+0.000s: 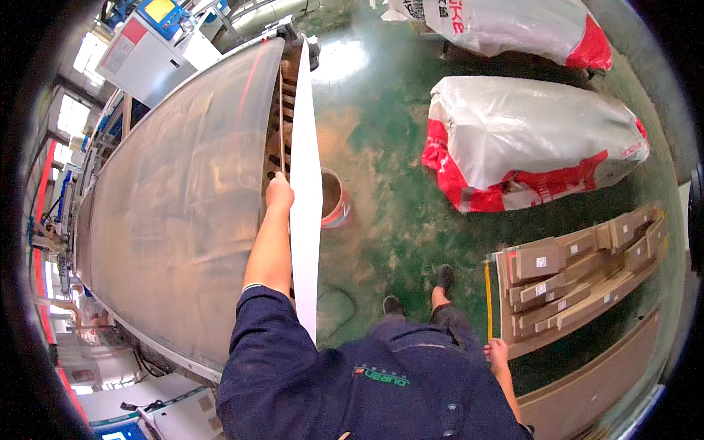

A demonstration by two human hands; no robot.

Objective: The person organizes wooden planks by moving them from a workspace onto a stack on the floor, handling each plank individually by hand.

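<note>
My left hand (pixel 279 192) is closed around the near part of a thin brown strip (pixel 281 125). That strip runs along the right edge of a wide machine bed with a dusty grey-brown belt (pixel 176 176). Just right of the hand stands a long white panel (pixel 306 198). Low on the right, my right hand (pixel 497 350) has its fingers curled at the near end of a narrow yellow strip (pixel 489 301). Beside it lies a pallet-like stack of brown boards (pixel 543 257) with small white labels. What those fingers hold, if anything, is too small to make out.
A reddish bucket (pixel 335 199) stands on the green floor against the white panel. Farther right lie two bulky bundles, one wrapped in white and red plastic (pixel 535 139). A large brown board (pixel 594 374) is at lower right. A white machine cabinet (pixel 150 62) stands far left.
</note>
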